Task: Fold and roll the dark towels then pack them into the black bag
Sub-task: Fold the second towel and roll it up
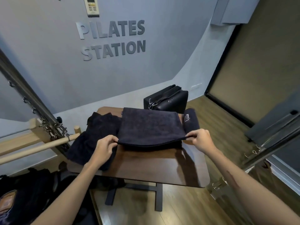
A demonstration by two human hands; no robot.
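1. Bottom left corner: dark items lie on the floor, cut off by the frame edge; what they are cannot be made out.
2. The surface is a dark brown wooden top on a black frame; its near half is bare wood, and it stands on a wood-plank floor.
3. Left hand: thumb and fingers pinch the near left corner of the folded towel. Right hand: thumb and fingers pinch the near right corner.
4. The folded towel is dark and flat, lying in the middle of the surface, with its near edge lifted slightly off the wood. The layers under that edge sit in shadow and cannot be counted.
5. Left of it, a pile of loose dark towels lies crumpled, hanging over the left edge of the surface. The number in the pile cannot be told.
6. Right of the folded towel, a rolled towel lies just beside it, with a pale mark too small to read.
7. Far edge: the black bag stands upright behind the folded towel, straps over its top. Its inside is not visible.
8. Left: a wooden bar and a metal frame with chains.
9. Behind: a grey wall with raised lettering "PILATES STATION" and a white wall remote, cut off at the top.
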